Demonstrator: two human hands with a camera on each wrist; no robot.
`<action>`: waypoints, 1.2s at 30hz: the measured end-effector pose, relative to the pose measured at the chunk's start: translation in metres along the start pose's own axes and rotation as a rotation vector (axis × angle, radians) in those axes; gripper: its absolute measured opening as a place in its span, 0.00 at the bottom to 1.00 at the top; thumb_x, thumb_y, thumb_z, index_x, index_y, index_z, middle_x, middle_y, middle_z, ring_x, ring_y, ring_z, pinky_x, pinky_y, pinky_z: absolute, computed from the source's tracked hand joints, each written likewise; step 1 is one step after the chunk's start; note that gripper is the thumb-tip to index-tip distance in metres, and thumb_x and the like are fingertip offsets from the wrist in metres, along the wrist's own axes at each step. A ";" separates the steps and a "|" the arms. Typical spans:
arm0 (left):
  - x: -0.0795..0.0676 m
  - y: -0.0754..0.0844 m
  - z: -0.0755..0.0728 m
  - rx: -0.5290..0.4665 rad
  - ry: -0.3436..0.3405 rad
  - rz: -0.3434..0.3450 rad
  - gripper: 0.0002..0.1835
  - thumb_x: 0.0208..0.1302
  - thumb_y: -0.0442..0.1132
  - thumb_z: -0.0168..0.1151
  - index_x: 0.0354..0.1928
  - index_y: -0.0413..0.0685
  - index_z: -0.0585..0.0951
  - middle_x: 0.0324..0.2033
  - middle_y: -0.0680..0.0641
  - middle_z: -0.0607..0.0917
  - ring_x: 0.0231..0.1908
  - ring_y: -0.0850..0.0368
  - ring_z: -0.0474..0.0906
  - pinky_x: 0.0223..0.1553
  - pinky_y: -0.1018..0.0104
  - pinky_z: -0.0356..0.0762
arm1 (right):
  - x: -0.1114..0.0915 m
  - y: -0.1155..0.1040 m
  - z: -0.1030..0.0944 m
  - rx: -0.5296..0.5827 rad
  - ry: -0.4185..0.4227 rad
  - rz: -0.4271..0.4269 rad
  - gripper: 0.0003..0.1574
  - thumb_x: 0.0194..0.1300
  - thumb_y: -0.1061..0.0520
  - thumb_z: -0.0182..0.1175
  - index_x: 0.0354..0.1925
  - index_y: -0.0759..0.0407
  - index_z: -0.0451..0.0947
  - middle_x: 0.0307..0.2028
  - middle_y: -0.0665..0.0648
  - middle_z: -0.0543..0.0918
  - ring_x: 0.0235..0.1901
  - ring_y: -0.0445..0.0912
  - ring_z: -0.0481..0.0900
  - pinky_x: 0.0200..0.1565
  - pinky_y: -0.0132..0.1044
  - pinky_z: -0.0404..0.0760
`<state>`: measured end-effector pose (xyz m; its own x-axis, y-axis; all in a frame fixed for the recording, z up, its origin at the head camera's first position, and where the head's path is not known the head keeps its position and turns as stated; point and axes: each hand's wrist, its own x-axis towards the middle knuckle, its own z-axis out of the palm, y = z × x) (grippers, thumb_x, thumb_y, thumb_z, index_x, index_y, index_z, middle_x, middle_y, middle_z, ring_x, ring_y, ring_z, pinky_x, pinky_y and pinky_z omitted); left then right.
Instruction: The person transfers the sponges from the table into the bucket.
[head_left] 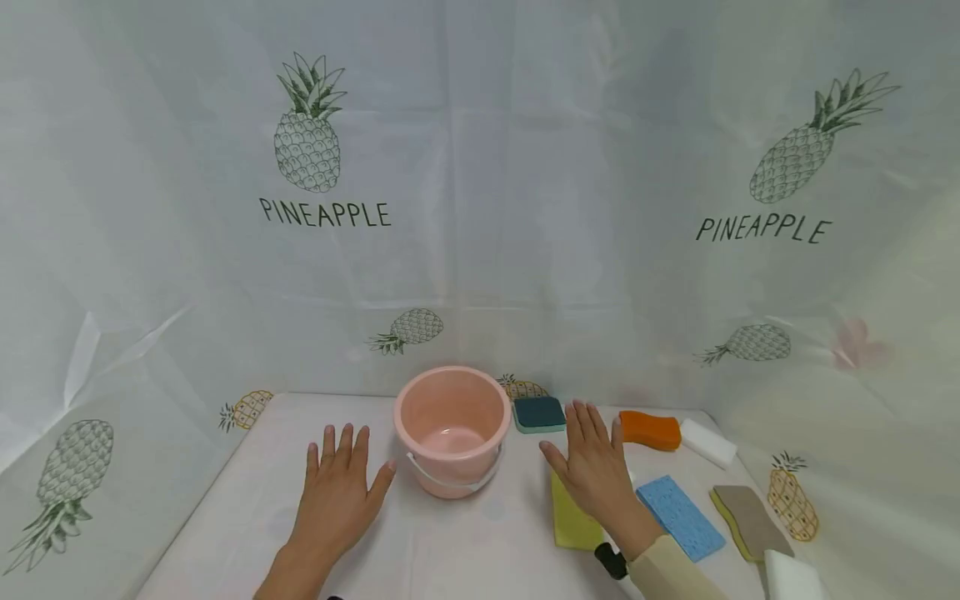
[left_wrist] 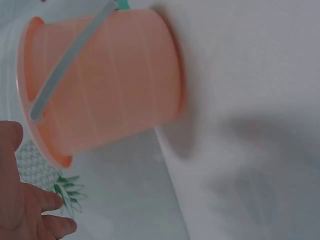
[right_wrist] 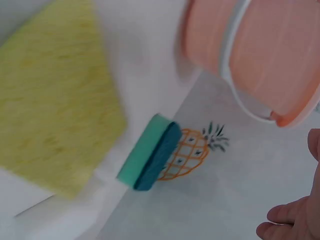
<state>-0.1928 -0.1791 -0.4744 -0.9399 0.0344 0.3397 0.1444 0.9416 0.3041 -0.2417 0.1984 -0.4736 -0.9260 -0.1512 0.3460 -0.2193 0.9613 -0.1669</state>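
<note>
A pink bucket (head_left: pixel 450 475) with a white handle stands upright near the back of the table, with its inside bare. My left hand (head_left: pixel 337 500) hovers left of it, fingers straight and holding nothing. To the bucket's right, my right hand (head_left: pixel 596 467) is held flat above a yellow sponge cloth (head_left: pixel 573 517), also holding nothing. The green sponge (right_wrist: pixel 150 152) with a dark teal top lies beside the bucket, just beyond the right fingertips. In the left wrist view, the bucket's side (left_wrist: pixel 110 75) shows close by the left thumb and fingers.
Right of my right hand lie an orange sponge (head_left: pixel 650 430), a white block (head_left: pixel 708 442), a blue sponge cloth (head_left: pixel 681 517) and a grey-and-yellow sponge (head_left: pixel 752 523). Another white block (head_left: pixel 792 577) sits at the front right. A pineapple-print curtain (head_left: pixel 480 208) hangs behind the table.
</note>
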 end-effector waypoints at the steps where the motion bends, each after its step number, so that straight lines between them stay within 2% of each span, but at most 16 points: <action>1: 0.004 0.004 0.000 -0.003 0.002 0.004 0.44 0.80 0.65 0.49 0.78 0.33 0.65 0.77 0.26 0.63 0.80 0.25 0.46 0.78 0.25 0.43 | 0.006 -0.005 -0.001 0.011 0.001 -0.018 0.54 0.79 0.31 0.53 0.81 0.69 0.56 0.80 0.70 0.60 0.81 0.66 0.55 0.77 0.75 0.44; 4: 0.015 0.017 0.003 -0.008 0.006 0.011 0.46 0.80 0.66 0.46 0.78 0.30 0.64 0.76 0.26 0.64 0.80 0.26 0.48 0.78 0.26 0.45 | 0.021 -0.020 0.000 0.027 0.004 -0.068 0.52 0.79 0.32 0.53 0.80 0.68 0.58 0.79 0.68 0.62 0.80 0.65 0.58 0.76 0.76 0.49; 8: 0.027 0.030 0.008 -0.045 -0.020 0.013 0.47 0.81 0.66 0.43 0.78 0.28 0.61 0.77 0.26 0.63 0.80 0.27 0.49 0.79 0.29 0.46 | 0.033 -0.039 0.001 0.075 -0.028 -0.122 0.50 0.81 0.31 0.49 0.81 0.66 0.59 0.80 0.67 0.62 0.80 0.63 0.58 0.77 0.75 0.48; 11: 0.031 0.038 0.011 -0.077 -0.044 0.011 0.45 0.82 0.64 0.45 0.78 0.27 0.60 0.77 0.26 0.61 0.81 0.28 0.49 0.79 0.30 0.46 | 0.035 -0.048 0.002 0.119 -0.060 -0.153 0.48 0.82 0.33 0.47 0.80 0.66 0.60 0.80 0.66 0.63 0.80 0.62 0.58 0.77 0.74 0.47; 15: 0.035 0.043 0.012 -0.080 -0.051 0.016 0.43 0.82 0.60 0.47 0.78 0.26 0.60 0.77 0.26 0.62 0.80 0.29 0.51 0.79 0.31 0.48 | 0.033 -0.055 0.004 0.124 -0.089 -0.177 0.45 0.83 0.34 0.45 0.81 0.63 0.61 0.81 0.62 0.62 0.82 0.58 0.56 0.78 0.73 0.45; 20: 0.042 0.044 0.011 -0.083 -0.066 0.024 0.42 0.82 0.57 0.49 0.77 0.24 0.60 0.77 0.25 0.62 0.80 0.28 0.53 0.78 0.31 0.51 | 0.028 -0.061 0.005 0.117 -0.072 -0.206 0.44 0.83 0.33 0.44 0.80 0.61 0.63 0.80 0.61 0.65 0.82 0.56 0.56 0.79 0.71 0.44; 27: 0.061 0.033 0.010 -0.126 -0.174 0.010 0.43 0.82 0.55 0.48 0.80 0.26 0.54 0.80 0.26 0.57 0.81 0.28 0.46 0.80 0.32 0.46 | 0.013 -0.070 -0.002 0.145 -0.044 -0.219 0.41 0.83 0.34 0.45 0.76 0.61 0.70 0.75 0.62 0.72 0.79 0.58 0.64 0.78 0.72 0.48; 32: 0.074 0.025 0.005 -0.106 -0.250 0.062 0.41 0.81 0.52 0.48 0.81 0.28 0.54 0.80 0.29 0.57 0.82 0.31 0.45 0.81 0.35 0.45 | 0.008 -0.065 -0.010 0.164 -0.026 -0.247 0.37 0.83 0.37 0.49 0.73 0.62 0.73 0.72 0.63 0.76 0.76 0.60 0.68 0.77 0.73 0.52; 36: 0.080 0.027 0.000 -0.105 -0.294 0.105 0.41 0.80 0.51 0.49 0.81 0.29 0.55 0.81 0.31 0.58 0.82 0.33 0.46 0.82 0.35 0.44 | 0.021 -0.054 -0.012 0.169 -0.002 -0.243 0.36 0.82 0.40 0.52 0.73 0.64 0.73 0.72 0.64 0.75 0.75 0.62 0.68 0.77 0.70 0.56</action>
<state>-0.2640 -0.1513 -0.4396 -0.9652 0.2388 0.1069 0.2616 0.8888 0.3764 -0.2456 0.1463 -0.4468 -0.8408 -0.3729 0.3925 -0.4825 0.8450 -0.2307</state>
